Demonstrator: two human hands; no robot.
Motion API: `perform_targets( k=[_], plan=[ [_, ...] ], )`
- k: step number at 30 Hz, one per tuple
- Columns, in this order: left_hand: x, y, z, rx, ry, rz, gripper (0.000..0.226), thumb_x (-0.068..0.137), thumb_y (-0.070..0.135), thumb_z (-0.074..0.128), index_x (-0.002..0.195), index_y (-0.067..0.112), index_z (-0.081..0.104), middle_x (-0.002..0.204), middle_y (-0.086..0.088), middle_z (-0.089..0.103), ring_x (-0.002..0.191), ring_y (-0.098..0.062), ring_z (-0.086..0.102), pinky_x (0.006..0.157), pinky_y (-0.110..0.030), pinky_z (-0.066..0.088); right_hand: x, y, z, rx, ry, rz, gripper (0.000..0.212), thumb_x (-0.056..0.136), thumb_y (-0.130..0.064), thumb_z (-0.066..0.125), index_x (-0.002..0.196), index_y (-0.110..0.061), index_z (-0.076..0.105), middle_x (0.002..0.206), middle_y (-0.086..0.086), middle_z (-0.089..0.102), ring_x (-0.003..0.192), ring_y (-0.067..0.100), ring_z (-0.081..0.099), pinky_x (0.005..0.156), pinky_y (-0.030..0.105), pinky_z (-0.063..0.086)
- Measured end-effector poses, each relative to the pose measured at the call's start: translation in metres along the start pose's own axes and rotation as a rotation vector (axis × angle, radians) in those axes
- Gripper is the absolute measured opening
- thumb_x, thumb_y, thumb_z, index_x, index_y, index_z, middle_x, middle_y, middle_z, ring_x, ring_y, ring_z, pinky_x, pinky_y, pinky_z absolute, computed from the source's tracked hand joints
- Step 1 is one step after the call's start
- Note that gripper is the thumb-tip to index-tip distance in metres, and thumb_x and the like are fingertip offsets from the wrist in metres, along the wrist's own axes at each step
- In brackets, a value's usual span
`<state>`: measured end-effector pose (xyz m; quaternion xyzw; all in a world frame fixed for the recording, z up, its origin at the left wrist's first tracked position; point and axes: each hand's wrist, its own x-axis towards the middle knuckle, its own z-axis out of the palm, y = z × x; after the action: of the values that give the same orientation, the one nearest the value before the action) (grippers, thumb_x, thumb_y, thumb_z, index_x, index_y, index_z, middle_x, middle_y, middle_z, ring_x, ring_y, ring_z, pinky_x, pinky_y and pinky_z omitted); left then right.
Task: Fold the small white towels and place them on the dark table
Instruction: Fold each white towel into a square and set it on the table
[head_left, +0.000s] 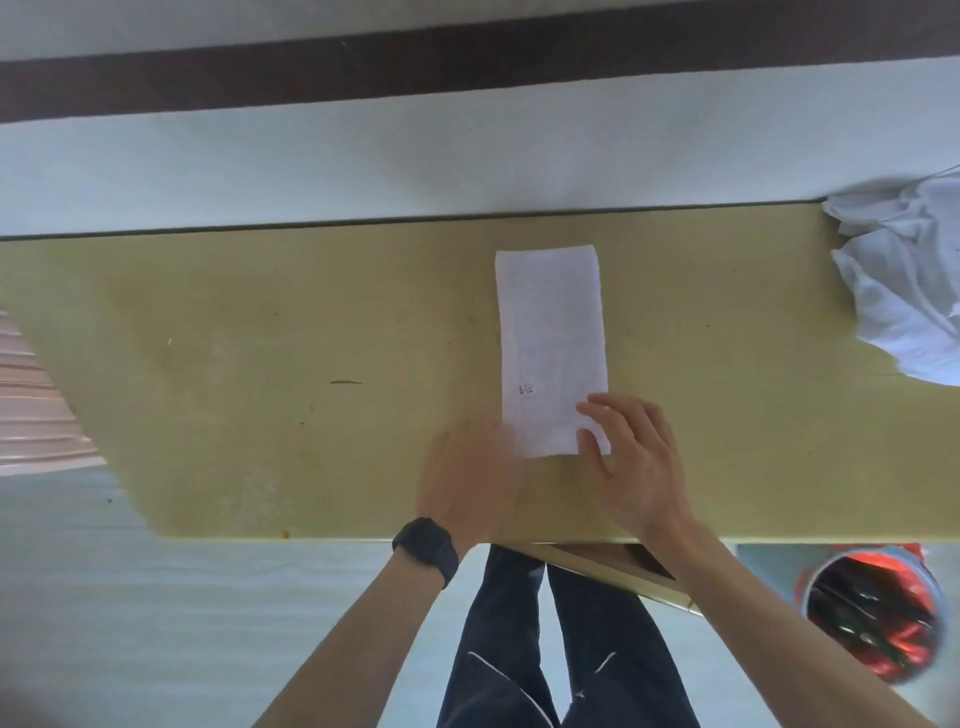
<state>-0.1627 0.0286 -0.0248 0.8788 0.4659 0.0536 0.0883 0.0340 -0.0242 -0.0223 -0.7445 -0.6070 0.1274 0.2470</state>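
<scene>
On the floor at the near right stands a round bin (872, 618) holding a blurred jumble of dark and red stuff. On the yellowish worktop (260, 364) lies a white towel (550, 343), folded into a narrow strip. Its long axis runs straight away from the person, one short end near and the other far. A small tag (527, 388) with red and dark marks sits by its left edge towards the near end, too small to read. The right hand (631, 457) lies with spread fingers on the towel's near right corner. The left hand (470, 473), wearing a black wristwatch (427, 548), is beside the near left corner, too blurred to tell its hold. A crumpled heap of white towels (909, 280) lies at the worktop's right end.
</scene>
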Motion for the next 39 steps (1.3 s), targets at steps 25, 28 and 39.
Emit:
perform_targets(
  k=[25,28,39],
  plan=[
    [-0.067,-0.008,-0.007,-0.024,-0.122,0.468,0.034,0.085,-0.005,0.044,0.094,0.016,0.069,0.096,0.000,0.067,0.093,-0.024,0.062,0.088,-0.033,0.040,-0.104,0.012,-0.012,-0.213,-0.192,-0.230,0.009,0.088,-0.019,0.070,0.096,-0.025,0.070,0.112,-0.010,0.068,0.104,0.021,0.063,0.088,0.040,0.041],
    [-0.059,-0.010,-0.017,-0.170,-0.206,0.372,0.013,0.089,0.012,0.064,0.097,0.020,0.071,0.090,0.005,0.071,0.087,-0.021,0.065,0.080,-0.030,0.044,-0.098,0.010,-0.025,-0.020,-0.224,-0.138,0.012,0.094,-0.028,0.065,0.099,-0.021,0.073,0.111,-0.009,0.070,0.104,0.020,0.061,0.088,0.036,0.044],
    [0.063,-0.016,-0.060,-1.071,-0.525,-0.663,0.017,0.082,0.024,0.080,0.097,0.017,0.073,0.051,0.023,0.057,0.060,0.007,0.056,0.067,-0.006,0.044,0.019,-0.010,-0.045,0.545,-0.321,0.651,0.007,0.093,-0.038,0.063,0.087,-0.037,0.064,0.083,-0.017,0.069,0.074,-0.009,0.060,0.064,0.006,0.042]
  ],
)
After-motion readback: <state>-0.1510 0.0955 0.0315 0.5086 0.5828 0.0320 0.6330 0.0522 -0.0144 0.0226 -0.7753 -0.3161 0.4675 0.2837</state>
